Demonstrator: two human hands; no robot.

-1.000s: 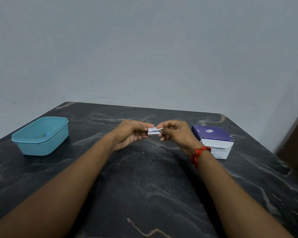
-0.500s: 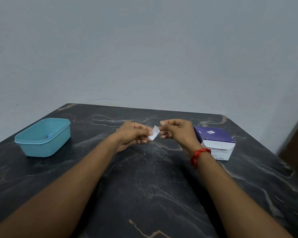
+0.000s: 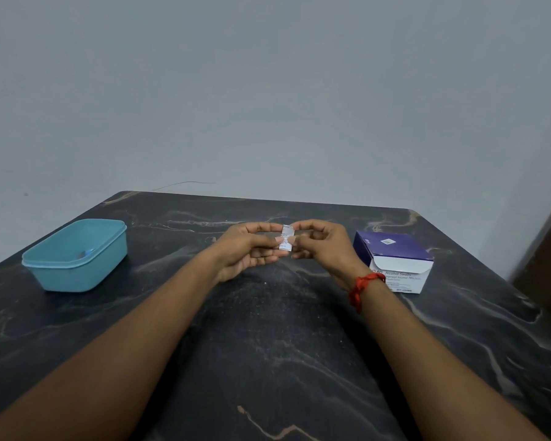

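Head: left hand [image 3: 247, 249], sachet [image 3: 287, 232], right hand [image 3: 326, 246]

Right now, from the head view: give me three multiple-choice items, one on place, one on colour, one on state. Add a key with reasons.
1. Where is the tub?
A. On the table, left of both hands
B. On the floor
C. Stacked on a chair

2. What colour is the band on the right wrist?
A. Green
B. Red
C. White

3. What is the state of the small white packet?
A. Lying flat on the table
B. Dropped in the tub
C. Pinched by the left hand and the right hand, off the table

Key:
1 A: the tub stands near the table's left edge, apart from the hands.
2 B: the band shows red against the forearm.
3 C: fingers of both hands pinch its sides, and the packet stands upright between them.
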